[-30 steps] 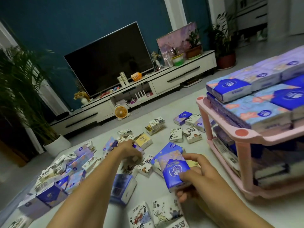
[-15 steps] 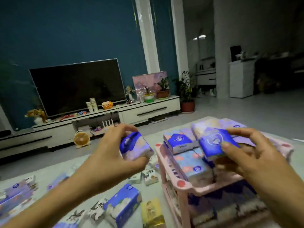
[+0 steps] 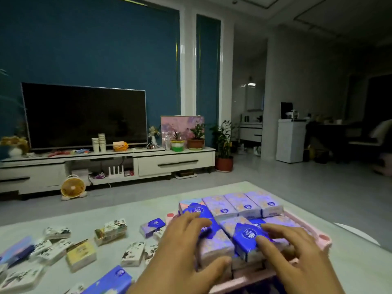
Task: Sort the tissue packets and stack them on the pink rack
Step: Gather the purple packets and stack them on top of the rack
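Note:
The pink rack (image 3: pixel 323 239) stands at the lower right, its top shelf packed with lavender and blue tissue packets (image 3: pixel 237 205). My left hand (image 3: pixel 184 253) holds a blue-and-lavender packet (image 3: pixel 214 244) down on the near left of the stack, fingers over its blue end and thumb at its near end. A dark blue packet (image 3: pixel 247 237) lies tilted on the stack's near right, and my right hand (image 3: pixel 294 253) grips it with the thumb on top and the fingers over its far edge. Several loose packets (image 3: pixel 81 254) lie on the pale mat to the left.
White, yellow and blue packets are scattered over the mat (image 3: pixel 127 211) left of the rack. A blue packet (image 3: pixel 114 280) lies by my left wrist. A TV unit (image 3: pixel 174 162), a small orange fan (image 3: pixel 73 187) and potted plants (image 3: pixel 223 149) stand beyond the mat.
Both hands have come down from mid-air onto the rack's top stack, each bringing its packet. The view has lifted toward the room.

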